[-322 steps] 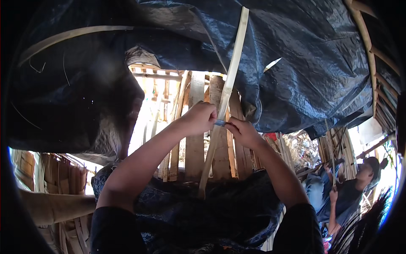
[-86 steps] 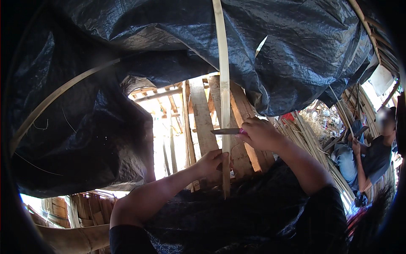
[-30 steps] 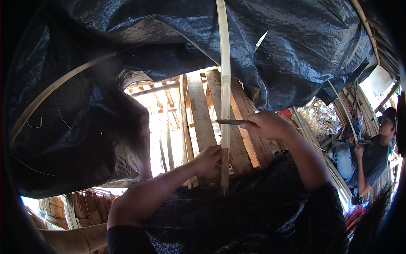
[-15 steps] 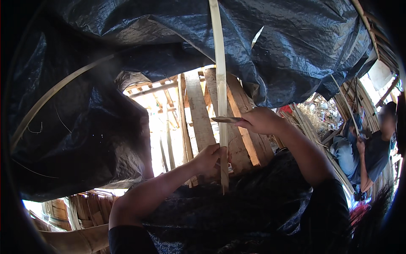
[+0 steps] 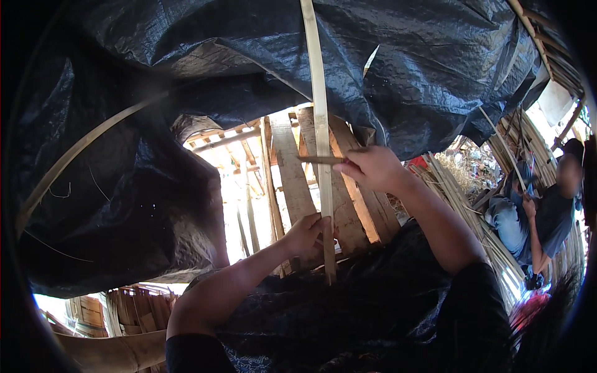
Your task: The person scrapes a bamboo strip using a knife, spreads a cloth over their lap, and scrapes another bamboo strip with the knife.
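Observation:
A long, pale, flat bamboo strip (image 5: 316,81) stretches from the top of the view down to my lap. My left hand (image 5: 305,234) is closed round the strip near its lower end. Higher up, my right hand (image 5: 375,169) grips a knife (image 5: 318,160) by its handle. The blade points left and lies across the strip, a little farther away than my left hand. Its handle is mostly hidden inside my fingers, and I cannot tell how deep the edge sits in the strip.
Wooden boards (image 5: 289,168) stand behind the strip. A dark plastic sheet (image 5: 205,43) hangs over the far side and left, with a curved strip (image 5: 93,133) before it. At right, a seated person (image 5: 550,227) holds a thin strip, near stacked bamboo slats (image 5: 457,211).
My right hand and the knife have moved farther away along the strip and slightly left. The strip's upper part has shifted a little left; my left hand keeps its hold.

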`<state>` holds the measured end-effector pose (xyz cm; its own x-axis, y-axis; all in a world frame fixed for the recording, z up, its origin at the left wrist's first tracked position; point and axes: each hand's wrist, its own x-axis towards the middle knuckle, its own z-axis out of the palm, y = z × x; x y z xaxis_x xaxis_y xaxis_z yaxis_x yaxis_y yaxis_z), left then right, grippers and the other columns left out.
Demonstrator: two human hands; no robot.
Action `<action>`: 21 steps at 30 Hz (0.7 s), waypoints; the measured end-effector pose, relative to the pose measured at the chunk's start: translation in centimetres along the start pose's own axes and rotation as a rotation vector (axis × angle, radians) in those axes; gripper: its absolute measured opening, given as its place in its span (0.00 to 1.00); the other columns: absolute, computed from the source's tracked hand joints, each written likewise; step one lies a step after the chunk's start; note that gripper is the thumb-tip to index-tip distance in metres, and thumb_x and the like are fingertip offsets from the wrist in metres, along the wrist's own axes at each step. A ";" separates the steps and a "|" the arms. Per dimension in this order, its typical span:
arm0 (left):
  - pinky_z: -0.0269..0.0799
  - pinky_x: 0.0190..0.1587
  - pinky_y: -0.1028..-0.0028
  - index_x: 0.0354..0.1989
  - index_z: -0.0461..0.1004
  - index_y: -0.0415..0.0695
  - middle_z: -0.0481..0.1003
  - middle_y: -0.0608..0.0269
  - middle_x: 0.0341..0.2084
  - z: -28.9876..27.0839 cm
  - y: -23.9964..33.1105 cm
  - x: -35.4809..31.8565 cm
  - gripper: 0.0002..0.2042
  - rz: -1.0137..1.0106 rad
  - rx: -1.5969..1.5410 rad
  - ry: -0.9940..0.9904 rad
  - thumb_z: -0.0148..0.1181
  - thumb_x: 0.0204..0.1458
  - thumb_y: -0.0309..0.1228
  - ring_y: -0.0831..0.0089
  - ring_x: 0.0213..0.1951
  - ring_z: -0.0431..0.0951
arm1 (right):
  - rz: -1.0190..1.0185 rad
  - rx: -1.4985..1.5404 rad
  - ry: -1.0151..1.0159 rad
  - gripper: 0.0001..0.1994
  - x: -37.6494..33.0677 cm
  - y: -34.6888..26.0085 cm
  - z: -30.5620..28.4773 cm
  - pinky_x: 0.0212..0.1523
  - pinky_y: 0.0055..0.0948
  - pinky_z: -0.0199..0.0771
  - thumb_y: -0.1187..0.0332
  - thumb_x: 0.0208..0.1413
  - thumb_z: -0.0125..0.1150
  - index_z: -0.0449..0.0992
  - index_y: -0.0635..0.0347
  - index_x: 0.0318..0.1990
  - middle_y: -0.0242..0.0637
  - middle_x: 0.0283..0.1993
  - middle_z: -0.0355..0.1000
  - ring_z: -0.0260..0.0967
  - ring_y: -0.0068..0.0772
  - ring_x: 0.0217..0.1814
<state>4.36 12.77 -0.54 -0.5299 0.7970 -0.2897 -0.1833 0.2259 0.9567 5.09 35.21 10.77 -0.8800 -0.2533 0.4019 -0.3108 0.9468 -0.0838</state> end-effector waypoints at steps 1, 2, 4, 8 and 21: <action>0.77 0.40 0.66 0.42 0.68 0.38 0.78 0.60 0.36 -0.1 -0.1 0.0 0.18 -0.013 -0.001 0.004 0.38 0.66 0.42 0.68 0.38 0.80 | 0.007 0.052 -0.127 0.23 -0.3 -0.3 -0.3 0.29 0.41 0.73 0.46 0.58 0.51 0.76 0.58 0.28 0.43 0.22 0.72 0.74 0.46 0.26; 0.77 0.40 0.66 0.42 0.68 0.39 0.78 0.60 0.36 -0.2 -0.2 -0.1 0.18 -0.027 -0.002 0.008 0.38 0.66 0.42 0.68 0.38 0.80 | 0.015 0.103 -0.255 0.23 -0.5 -0.5 -0.3 0.30 0.42 0.72 0.47 0.58 0.51 0.76 0.59 0.28 0.44 0.22 0.72 0.73 0.46 0.26; 0.77 0.40 0.66 0.43 0.68 0.39 0.78 0.60 0.36 -0.4 -0.1 0.0 0.18 -0.032 -0.007 0.000 0.38 0.66 0.42 0.69 0.38 0.80 | 0.018 0.105 -0.331 0.22 -1.0 -0.3 0.0 0.31 0.42 0.72 0.47 0.59 0.51 0.75 0.59 0.28 0.45 0.21 0.71 0.73 0.46 0.26; 0.76 0.40 0.68 0.44 0.69 0.40 0.78 0.61 0.36 -0.5 -0.6 0.4 0.18 -0.007 -0.018 -0.023 0.38 0.66 0.43 0.70 0.38 0.80 | 0.009 0.059 -0.394 0.21 -1.4 0.8 1.5 0.31 0.43 0.70 0.48 0.59 0.52 0.75 0.59 0.31 0.44 0.24 0.72 0.72 0.48 0.27; 0.76 0.41 0.68 0.41 0.70 0.38 0.78 0.60 0.35 -0.3 0.7 0.0 0.18 -0.064 -0.031 -0.031 0.38 0.66 0.41 0.70 0.38 0.79 | -0.070 0.026 -0.363 0.24 -0.1 0.0 2.4 0.30 0.44 0.72 0.46 0.60 0.48 0.74 0.59 0.30 0.45 0.21 0.71 0.73 0.49 0.26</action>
<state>3.99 12.75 0.09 -0.4907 0.7985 -0.3486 -0.2421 0.2595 0.9349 4.28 34.76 8.53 -0.9251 -0.3752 0.0581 -0.3792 0.9207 -0.0922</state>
